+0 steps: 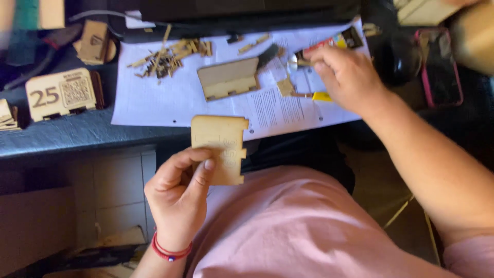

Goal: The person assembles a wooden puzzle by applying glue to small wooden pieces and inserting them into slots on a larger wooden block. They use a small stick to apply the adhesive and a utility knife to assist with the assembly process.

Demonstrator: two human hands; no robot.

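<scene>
Fingers of the left hand (177, 193), nearest at about 7 o'clock, pinch a flat notched wooden panel (220, 148) at its lower left edge, held above the lap. Farther out at 1 o'clock, the right hand (346, 77) rests curled on the white paper sheet (170, 100); its fingertips hide whatever small piece they touch. Wooden scraps (164, 57) lie at 11 o'clock, blurred.

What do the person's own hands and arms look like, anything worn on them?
Both hands are bare, no gloves or rings visible. The left hand has a red cord bracelet with a blue bead around the wrist. The right hand leads into a bare forearm; a pink short sleeve shows at the upper arm.
</scene>
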